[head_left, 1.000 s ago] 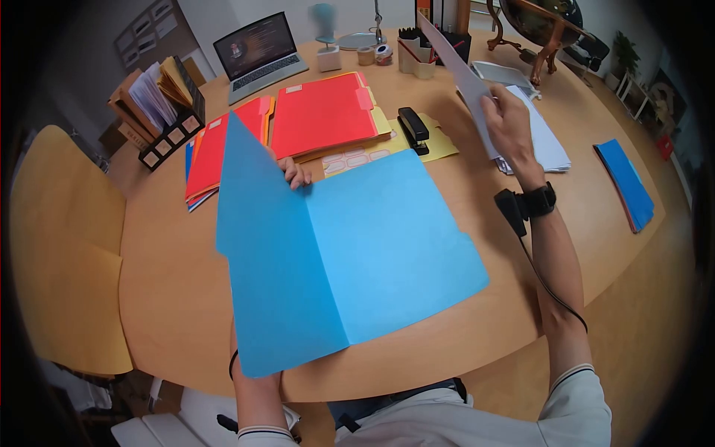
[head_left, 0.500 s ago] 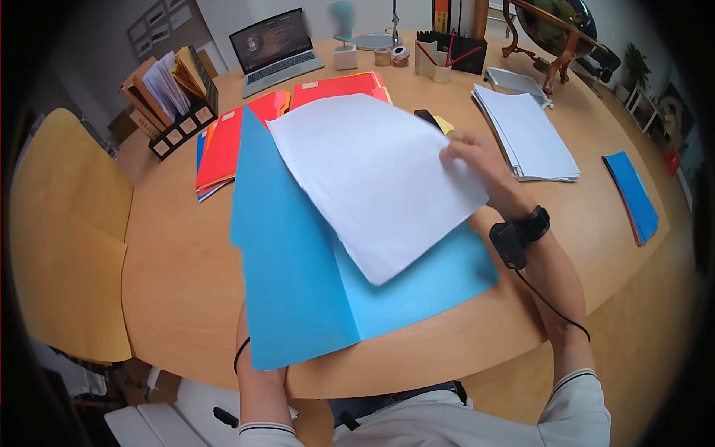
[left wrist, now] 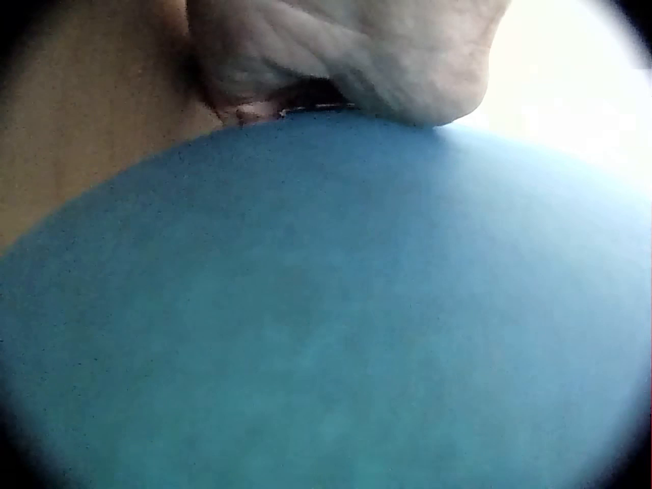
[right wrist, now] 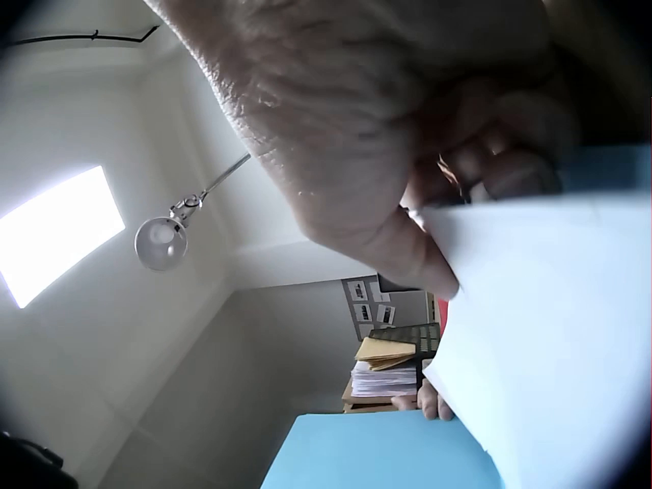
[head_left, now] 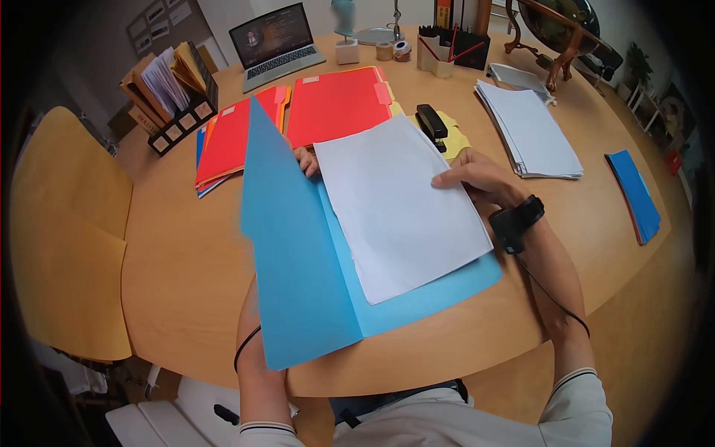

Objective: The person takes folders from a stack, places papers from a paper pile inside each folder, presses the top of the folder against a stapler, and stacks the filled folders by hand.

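An opened blue folder (head_left: 302, 276) lies near the table's front edge, its left flap raised. Over its right half is a white sheet (head_left: 402, 216), whose right edge the right hand (head_left: 484, 177) pinches, thumb on top; the right wrist view shows this hand (right wrist: 377, 132) and the sheet (right wrist: 560, 316) close up. At the folder's far side, the left hand (head_left: 304, 160) has its fingers curled over the fold, partly hidden by the flap. In the left wrist view the left hand (left wrist: 346, 51) grips the edge of the blue flap (left wrist: 306, 285).
Red folders (head_left: 335, 104) and a black stapler (head_left: 431, 127) lie beyond the blue folder. A stack of white paper (head_left: 529, 134) and narrow blue folders (head_left: 633, 195) are on the right. A laptop (head_left: 275, 45), file rack (head_left: 182, 123) and pen holder (head_left: 436, 58) stand farther back.
The right hand has brought the white sheet from above the paper stack at the right, leftward and down over the blue folder's right half. The left hand stays at the flap.
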The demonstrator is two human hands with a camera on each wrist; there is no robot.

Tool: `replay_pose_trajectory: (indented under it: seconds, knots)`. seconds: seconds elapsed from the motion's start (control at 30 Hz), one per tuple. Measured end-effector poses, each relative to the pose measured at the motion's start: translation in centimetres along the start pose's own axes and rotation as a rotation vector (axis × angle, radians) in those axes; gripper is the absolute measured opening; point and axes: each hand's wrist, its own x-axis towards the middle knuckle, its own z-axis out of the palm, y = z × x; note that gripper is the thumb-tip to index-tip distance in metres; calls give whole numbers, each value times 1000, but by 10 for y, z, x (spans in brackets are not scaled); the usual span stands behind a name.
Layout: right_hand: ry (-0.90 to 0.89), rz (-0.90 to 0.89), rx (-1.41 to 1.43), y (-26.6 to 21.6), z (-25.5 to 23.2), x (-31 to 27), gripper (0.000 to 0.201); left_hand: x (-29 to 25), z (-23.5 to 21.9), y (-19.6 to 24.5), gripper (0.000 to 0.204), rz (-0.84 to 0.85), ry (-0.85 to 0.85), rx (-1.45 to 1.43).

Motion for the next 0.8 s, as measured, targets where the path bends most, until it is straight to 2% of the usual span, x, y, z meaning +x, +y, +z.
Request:
replay_pose_trajectory:
  seconds: [0.03,0.07,0.1,0.17,0.33,0.4,0.53,0.6,0.63,0.7,0.73,0.77,0.8]
  knots:
    - [-144,-6,-71,7,-12,2,32,154,19,-18,34,2,24,-14]
    - [-288,-12,-141,10,-18,3,35,151,17,-18,34,4,47,-27]
    - [-287,-13,-141,3,-18,-2,35,154,17,-19,34,5,69,-40]
    - [-437,38,-166,-15,-17,-18,43,153,22,-29,35,5,115,-66]
    - [-488,101,-297,-23,-8,-22,46,147,7,-21,36,4,207,-119]
    - [-481,131,-349,-26,-1,-24,47,151,0,-14,37,13,-130,374]
    - [-444,143,-404,-25,4,-25,44,154,15,-12,41,-6,-101,471]
    - [-415,155,-424,-26,5,-26,43,148,39,-12,57,93,0,833]
    - [-383,159,-436,-27,6,-27,42,145,53,-5,57,93,-1,832]
    - [-349,161,-447,-30,8,-29,42,141,75,5,48,-128,115,1083]
    - [-346,175,-462,-32,9,-30,39,147,76,6,58,-119,132,1243]
    - [-343,188,-477,-33,9,-31,37,148,80,10,54,-204,108,1198]
    - [-341,188,-475,-32,9,-30,37,148,82,12,51,-214,66,1275]
